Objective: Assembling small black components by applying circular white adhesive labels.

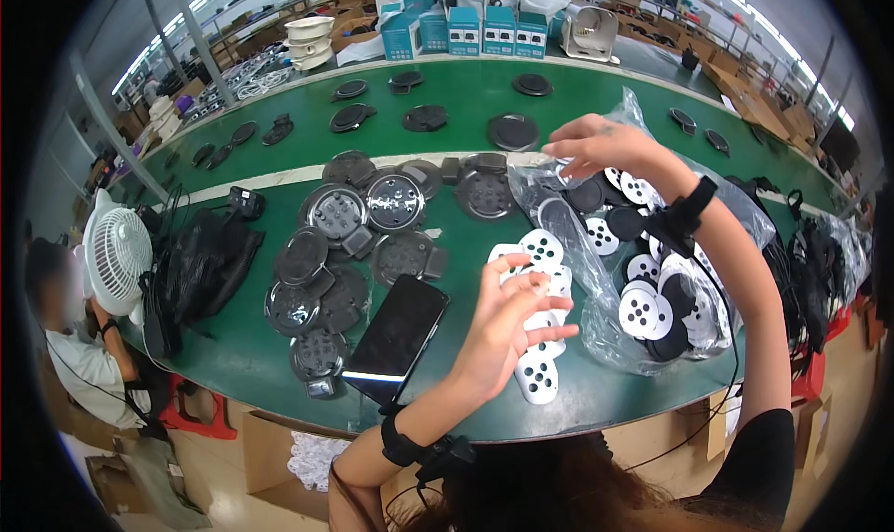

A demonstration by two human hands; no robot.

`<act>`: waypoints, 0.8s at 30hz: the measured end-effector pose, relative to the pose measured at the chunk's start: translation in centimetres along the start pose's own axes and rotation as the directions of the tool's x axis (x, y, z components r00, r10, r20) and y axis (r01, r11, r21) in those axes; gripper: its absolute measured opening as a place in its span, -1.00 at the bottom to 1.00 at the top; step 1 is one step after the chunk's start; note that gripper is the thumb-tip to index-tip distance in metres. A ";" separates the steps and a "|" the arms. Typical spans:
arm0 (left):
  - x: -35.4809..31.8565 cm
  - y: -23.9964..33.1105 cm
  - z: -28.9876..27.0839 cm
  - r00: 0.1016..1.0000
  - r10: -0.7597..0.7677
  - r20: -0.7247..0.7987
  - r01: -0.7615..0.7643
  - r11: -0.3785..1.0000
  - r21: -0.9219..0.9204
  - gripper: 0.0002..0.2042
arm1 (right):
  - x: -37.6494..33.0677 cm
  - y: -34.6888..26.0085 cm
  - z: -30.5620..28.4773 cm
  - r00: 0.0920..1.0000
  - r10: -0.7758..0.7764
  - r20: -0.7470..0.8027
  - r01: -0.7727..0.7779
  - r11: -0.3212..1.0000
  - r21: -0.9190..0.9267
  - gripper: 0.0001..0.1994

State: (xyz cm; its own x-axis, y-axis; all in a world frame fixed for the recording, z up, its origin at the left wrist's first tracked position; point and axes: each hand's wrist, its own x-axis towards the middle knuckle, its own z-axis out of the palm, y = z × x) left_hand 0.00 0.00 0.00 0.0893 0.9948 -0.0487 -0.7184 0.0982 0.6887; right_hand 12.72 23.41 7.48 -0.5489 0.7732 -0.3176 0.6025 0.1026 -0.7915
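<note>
My left hand (pixel 503 323) hovers over a short column of white oblong pads with several dark holes (pixel 537 379). Its fingers are spread, and I see nothing held in them. Farther right, my right hand (pixel 603 148) reaches over the far edge of a clear plastic bag (pixel 596 285). Its fingers are loosely bent and apart, with no object visible in them. Inside the bag lie many round pads, white ones with holes (pixel 639 310) and plain black ones (pixel 626 223). Left of my left hand, a black phone (pixel 399 332) rests on the green table.
Black disc-shaped devices (pixel 337 212) cluster left of the phone. Others sit on the green conveyor belt (pixel 307 150) beyond. A white fan (pixel 119 253) and a black bag (pixel 209 262) stand at left, near a seated person (pixel 93 369). Blue boxes (pixel 463 31) line the back.
</note>
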 end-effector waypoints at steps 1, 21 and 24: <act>-0.1 -0.3 0.2 1.000 -0.029 0.009 0.029 0.999 0.030 -0.60 | 0.8 -0.6 0.5 0.991 -0.134 0.030 0.137 0.954 -0.266 -0.59; 0.5 1.8 -0.8 0.995 -0.095 -0.007 0.095 0.994 0.050 -0.70 | 20.1 -1.9 3.5 0.616 -0.770 0.170 0.648 0.371 -0.665 -0.54; 0.6 1.9 -1.0 0.996 -0.085 -0.014 0.086 0.994 0.066 -0.69 | 11.3 -5.0 3.3 0.792 -0.602 0.104 0.550 0.628 -0.550 -0.53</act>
State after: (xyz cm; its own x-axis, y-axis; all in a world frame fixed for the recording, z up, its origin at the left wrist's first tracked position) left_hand -2.02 0.86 0.58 0.1406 0.9831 -0.1176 -0.6611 0.1816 0.7280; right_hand 1.56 29.59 6.10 -0.8576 0.4852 0.1705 0.3954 0.8341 -0.3847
